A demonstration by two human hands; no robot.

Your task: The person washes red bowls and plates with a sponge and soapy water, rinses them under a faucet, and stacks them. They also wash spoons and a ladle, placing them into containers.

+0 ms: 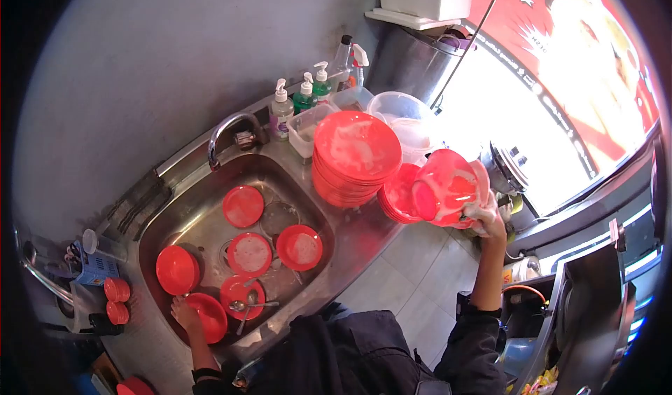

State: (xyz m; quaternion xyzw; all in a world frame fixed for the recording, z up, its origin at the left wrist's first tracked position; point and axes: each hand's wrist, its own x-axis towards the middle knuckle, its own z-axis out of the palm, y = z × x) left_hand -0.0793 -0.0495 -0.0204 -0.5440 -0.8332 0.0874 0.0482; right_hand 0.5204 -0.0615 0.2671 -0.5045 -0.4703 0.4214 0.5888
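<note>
My right hand (481, 215) is closed on a soapy red bowl (446, 188), tilted beside a stack of smaller red bowls (400, 193) on the steel counter. To the left of these rises a tall stack of larger red bowls (357, 146) with suds on top. My left hand (185, 314) is down in the sink (203, 216), at the rim of a red bowl (207, 318); its fingertips are too small to make out. Several more red bowls and dishes (250, 254) lie in the sink, one holding metal spoons (246, 304).
A curved faucet (227, 132) reaches over the sink. Pump bottles (281, 111), a spray bottle (359, 66) and clear plastic tubs (399, 111) stand behind the stacks. Small red cups (117, 300) and a blue basket (96, 269) are at the left.
</note>
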